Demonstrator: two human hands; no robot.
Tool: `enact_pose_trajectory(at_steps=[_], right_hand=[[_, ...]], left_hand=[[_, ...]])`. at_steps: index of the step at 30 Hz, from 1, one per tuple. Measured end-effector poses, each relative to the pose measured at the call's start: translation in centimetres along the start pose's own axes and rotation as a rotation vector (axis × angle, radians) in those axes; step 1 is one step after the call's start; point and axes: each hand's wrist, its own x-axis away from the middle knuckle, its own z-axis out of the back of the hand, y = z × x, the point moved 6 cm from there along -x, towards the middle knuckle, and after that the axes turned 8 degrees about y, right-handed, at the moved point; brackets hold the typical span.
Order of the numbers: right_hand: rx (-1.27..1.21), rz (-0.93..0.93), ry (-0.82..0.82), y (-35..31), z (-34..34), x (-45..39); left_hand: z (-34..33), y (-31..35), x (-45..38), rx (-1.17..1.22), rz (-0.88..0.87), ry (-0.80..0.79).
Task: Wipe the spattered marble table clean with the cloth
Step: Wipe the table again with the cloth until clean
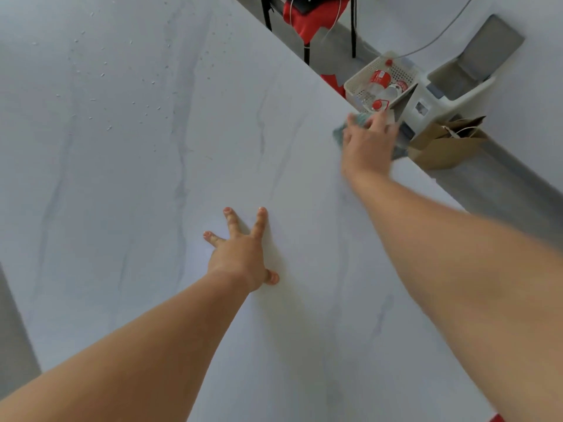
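Note:
The white marble table (152,193) with grey veins fills most of the view. Small droplets (106,89) speckle its far left part. My left hand (240,254) lies flat on the table near the middle, fingers spread. My right hand (368,144) reaches to the table's far right edge and presses on a grey-green cloth (338,135), most of which is hidden under the palm. That hand is blurred, so I cannot tell how its fingers lie.
Beyond the right edge stands a white basket (359,86) holding bottles with red caps, next to a white bin (457,86) and a brown paper bag (441,147). A black-legged chair with red fabric (310,19) stands further back.

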Motion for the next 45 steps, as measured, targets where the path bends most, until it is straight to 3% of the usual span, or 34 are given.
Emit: enact_pose_trajectory(at_steps=[2,5,6,7,11,12,14,15,17,18,19,21,25,28,30,32,34,35,36,37,40,41,43,45], right_hand=[[-0.204,0.141,-0.011,-4.4,0.6,5.8],[-0.272,0.751,-0.262,-8.7,1.7,14.6],[-0.264,0.866,-0.255,-7.8,2.1,14.4],[-0.219,0.809,-0.221,-5.4,1.9,12.7],[0.114,0.058,-0.02,6.6,3.1,4.3],[0.12,-0.081,0.017,7.0,4.1,4.9],[0.039,-0.15,0.009,3.1,5.8,10.2],[-0.078,-0.079,-0.056,0.2,6.1,13.8],[-0.186,0.319,-0.266,-5.8,6.2,21.3],[-0.18,0.506,-0.312,-6.5,6.0,22.7],[-0.191,0.568,-0.317,-5.9,6.0,22.1],[-0.108,0.414,-0.248,-1.7,6.4,17.4],[0.134,-0.156,-0.044,4.7,7.0,13.9],[0.013,-0.097,-0.099,-4.3,7.3,22.8],[-0.217,0.168,-0.324,-12.6,8.1,31.2],[-0.285,0.64,-0.531,-17.9,8.8,38.6],[-0.328,1.014,-0.554,-18.1,9.0,39.4],[-0.365,1.073,-0.517,-18.1,9.1,38.3],[-0.381,0.969,-0.468,-17.2,9.0,35.4],[-0.297,0.734,-0.383,-15.5,8.2,32.1],[-0.016,-0.108,-0.183,-10.1,8.4,28.3],[0.027,-0.184,-0.147,-11.7,8.8,30.1],[-0.059,0.02,-0.23,-18.5,10.4,36.4],[-0.203,0.564,-0.531,-25.3,10.2,46.4]], left_hand=[[-0.1,0.2,-0.2,0.006,-0.01,0.013],[-0.2,-0.3,-0.3,0.007,-0.008,0.017],[-0.2,-0.2,-0.3,0.015,-0.002,0.016],[-0.3,-0.1,-0.4,0.014,-0.006,0.022],[-0.4,-0.4,-0.6,0.005,-0.005,0.033],[-0.4,-0.3,-0.5,0.01,-0.003,0.031],[-0.5,-0.2,-0.5,0.012,-0.007,0.032],[-0.5,-0.1,-0.6,0.007,-0.016,0.035],[-0.4,-0.2,-0.8,-0.025,-0.023,0.033],[-0.1,0.2,-1.0,-0.071,-0.034,0.035],[0.0,0.3,-0.7,-0.127,-0.053,0.015],[0.4,0.7,-0.4,-0.17,-0.081,-0.022],[1.4,-0.2,-1.3,-0.121,-0.132,-0.055],[3.1,-2.3,-0.3,0.087,-0.276,0.06],[3.3,-6.2,0.7,0.27,-0.269,0.15],[2.3,-10.8,1.4,0.386,-0.228,0.193],[0.9,-16.2,2.6,0.414,-0.17,0.251],[0.3,-19.4,3.5,0.397,-0.128,0.28],[-0.1,-22.0,4.2,0.381,-0.092,0.31],[-0.5,-24.7,5.1,0.369,-0.054,0.336],[-1.3,-30.4,6.9,0.36,0.022,0.381],[-1.6,-31.9,7.2,0.351,0.037,0.384],[-1.9,-34.6,7.7,0.307,0.068,0.372],[-2.2,-36.6,7.8,0.209,0.098,0.318]])
